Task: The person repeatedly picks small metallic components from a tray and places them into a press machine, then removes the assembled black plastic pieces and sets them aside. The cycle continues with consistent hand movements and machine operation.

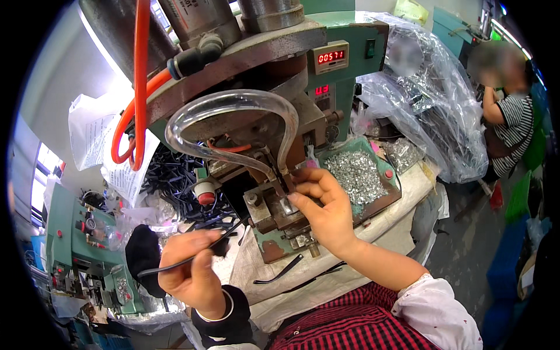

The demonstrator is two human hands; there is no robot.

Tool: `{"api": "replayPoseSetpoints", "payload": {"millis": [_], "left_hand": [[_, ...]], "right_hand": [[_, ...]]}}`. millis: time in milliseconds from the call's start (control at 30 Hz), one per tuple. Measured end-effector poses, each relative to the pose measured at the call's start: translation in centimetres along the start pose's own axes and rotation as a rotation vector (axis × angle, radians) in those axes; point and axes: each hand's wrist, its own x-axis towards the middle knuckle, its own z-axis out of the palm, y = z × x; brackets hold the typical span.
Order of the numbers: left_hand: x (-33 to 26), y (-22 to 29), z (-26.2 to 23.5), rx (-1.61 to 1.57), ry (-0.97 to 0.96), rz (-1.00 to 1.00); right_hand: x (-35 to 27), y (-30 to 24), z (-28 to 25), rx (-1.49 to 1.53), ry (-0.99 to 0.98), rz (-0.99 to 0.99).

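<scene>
My right hand (322, 205) reaches up to the metal die block (274, 213) of a green press machine (256, 87), its fingertips pinching at a small metal piece under the clear curved tube (233, 108). Whether it grips the piece is hidden by the fingers. My left hand (191, 269) sits lower left, closed on a thin black strip (175, 265) that sticks out to the left. More black strips (280, 273) lie on the cloth-covered bench below the die.
A green tray (389, 195) of small silver metal parts stands right of the die. A red button (206, 197), orange hoses (140, 81) and a pile of black strips (175, 175) are at left. Another green machine (87, 251) is far left. Clear plastic bags (431, 99) and a seated person (510, 111) are at right.
</scene>
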Motion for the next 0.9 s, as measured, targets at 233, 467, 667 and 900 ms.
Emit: {"api": "replayPoseSetpoints", "payload": {"millis": [233,467,667,900], "left_hand": [[2.9,-2.3,3.0,-0.053,0.118,-0.079],[0.0,1.2,3.0,0.158,-0.126,0.152],[-3.1,-0.7,5.9,0.475,-0.454,0.498],[-2.8,-2.5,6.9,0.419,-0.432,0.555]], "right_hand": [[0.4,-1.0,0.9,0.210,0.038,0.094],[-1.8,-4.6,-2.4,-0.360,-0.317,-0.138],[1.0,-0.2,-12.5,-1.536,0.238,-0.220],[3.3,3.2,-16.8,-1.161,0.286,-0.515]]}}
